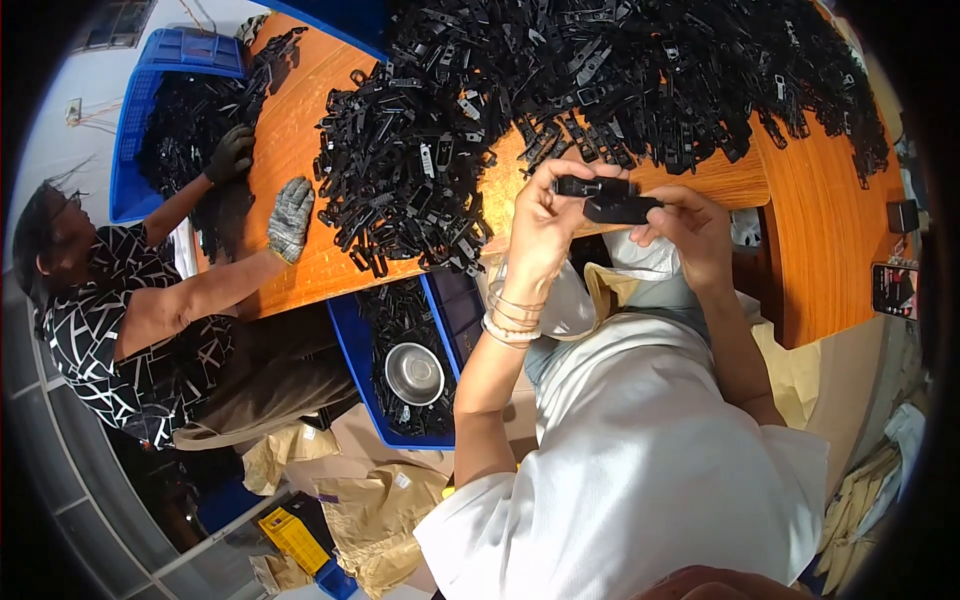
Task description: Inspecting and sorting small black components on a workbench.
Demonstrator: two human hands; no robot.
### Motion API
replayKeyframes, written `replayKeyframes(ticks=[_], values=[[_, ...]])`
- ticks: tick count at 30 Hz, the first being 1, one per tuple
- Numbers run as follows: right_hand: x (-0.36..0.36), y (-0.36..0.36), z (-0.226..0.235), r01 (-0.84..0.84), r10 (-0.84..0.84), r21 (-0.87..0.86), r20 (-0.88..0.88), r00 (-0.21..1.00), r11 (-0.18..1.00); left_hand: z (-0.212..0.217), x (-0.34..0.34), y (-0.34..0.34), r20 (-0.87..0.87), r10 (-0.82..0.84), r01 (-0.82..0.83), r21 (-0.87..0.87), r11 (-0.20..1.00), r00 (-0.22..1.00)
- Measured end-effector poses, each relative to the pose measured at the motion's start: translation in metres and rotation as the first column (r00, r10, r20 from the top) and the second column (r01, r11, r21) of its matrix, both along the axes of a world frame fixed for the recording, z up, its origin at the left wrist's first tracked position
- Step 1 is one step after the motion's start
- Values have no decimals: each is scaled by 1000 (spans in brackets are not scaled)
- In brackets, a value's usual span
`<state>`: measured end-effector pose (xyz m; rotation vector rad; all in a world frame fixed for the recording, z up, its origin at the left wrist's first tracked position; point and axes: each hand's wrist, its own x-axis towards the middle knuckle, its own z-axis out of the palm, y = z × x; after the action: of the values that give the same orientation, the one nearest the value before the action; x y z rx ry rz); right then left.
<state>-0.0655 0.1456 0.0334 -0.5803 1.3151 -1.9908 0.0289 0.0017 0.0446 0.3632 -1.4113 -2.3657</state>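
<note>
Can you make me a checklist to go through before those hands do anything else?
1. Left hand gripping the black pieces: ok, fingers around one end.
2. Right hand gripping too: ok, at the other end.
3. Black pieces joined together: cannot tell, they overlap and look blurry.
4. Gloves on these two hands: not ok, both are bare.
5. Co-worker's grey glove out of the way: ok, it's across the near heap, well to the left.
6. Metal bowl off the floor: ok, it sits on parts in the blue crate.
</note>
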Motion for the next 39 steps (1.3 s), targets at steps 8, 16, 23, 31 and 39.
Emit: replayKeyframes(ticks=[8,16,23,31,39], values=[[8,1,9,115,-106,89,-105,989,989,8,8,9,138,4,69,-519,852,990],[-2,3,13,151,0,155,-699,715,976,6,15,11,192,68,54,-565,823,979],[-3,3,5,53,36,154,-523,852,987,12,19,17,260,78,117,-655,747,962],[-10,8,-2,-9,76,182,-365,928,983,-11,15,20,144,34,33,-442,896,989],[-4,17,-33,22,172,257,-707,686,966,-18,16,-29,21,577,-62,-990,124,817]])
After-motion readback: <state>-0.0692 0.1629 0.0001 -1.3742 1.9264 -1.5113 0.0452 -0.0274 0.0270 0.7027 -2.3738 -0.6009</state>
